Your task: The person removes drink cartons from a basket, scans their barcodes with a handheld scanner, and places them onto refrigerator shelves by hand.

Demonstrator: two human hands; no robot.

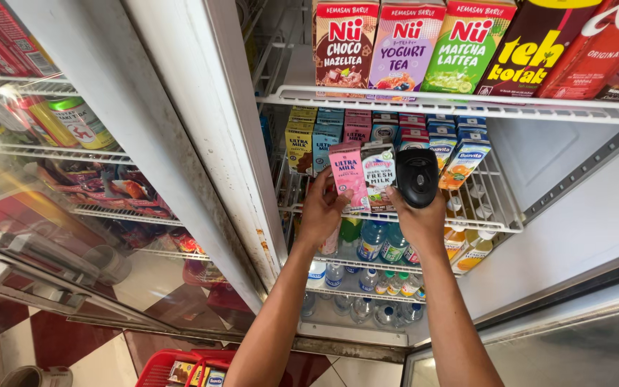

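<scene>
Left hand is up at the middle wire shelf of the open fridge, fingers wrapped round the lower edge of a pink milk carton – the carton stands upright above the palm, thumb side to its left, front face toward the camera. Right beside it, touching, stands one white-and-grey carton. Right hand has its fingers closed tight on a black handheld scanner, which rises above the fist, just right of that second carton. Behind them, rows of small cartons: yellow, blue, pink, then orange-juice ones to the right; exact number hard to tell. On the top shelf, five tall cartons across, with part of a sixth at the far right edge. Lower down, water bottles in rows. A red basket sits on the floor below
</scene>
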